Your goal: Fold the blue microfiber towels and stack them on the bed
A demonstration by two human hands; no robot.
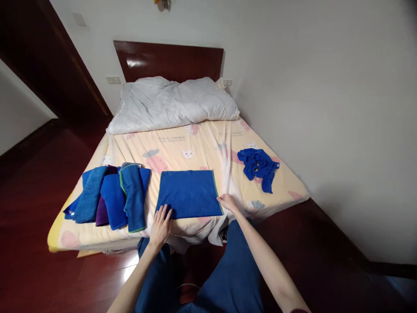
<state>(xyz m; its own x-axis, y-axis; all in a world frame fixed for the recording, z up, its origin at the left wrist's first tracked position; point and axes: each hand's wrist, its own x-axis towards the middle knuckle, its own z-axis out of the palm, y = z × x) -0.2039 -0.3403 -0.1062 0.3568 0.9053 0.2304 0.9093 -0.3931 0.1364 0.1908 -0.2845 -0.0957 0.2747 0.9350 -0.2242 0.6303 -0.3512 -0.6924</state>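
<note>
The blue towel (189, 193) lies flat on the bed (182, 145), its long axis running left to right, directly ahead of the person at the near edge. The left hand (160, 226) presses spread and flat on the near-left corner; the right hand (228, 202) pinches the near-right corner. Both sit equally close. Folded towels (112, 195) crowd the left, a crumpled blue cloth (259, 166) lies well apart far right, and open sheet stretches beyond.

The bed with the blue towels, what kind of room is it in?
Most likely a bedroom: a bed with a cartoon-print sheet, a white duvet bunched at a dark wooden headboard, and a wooden floor.
</note>
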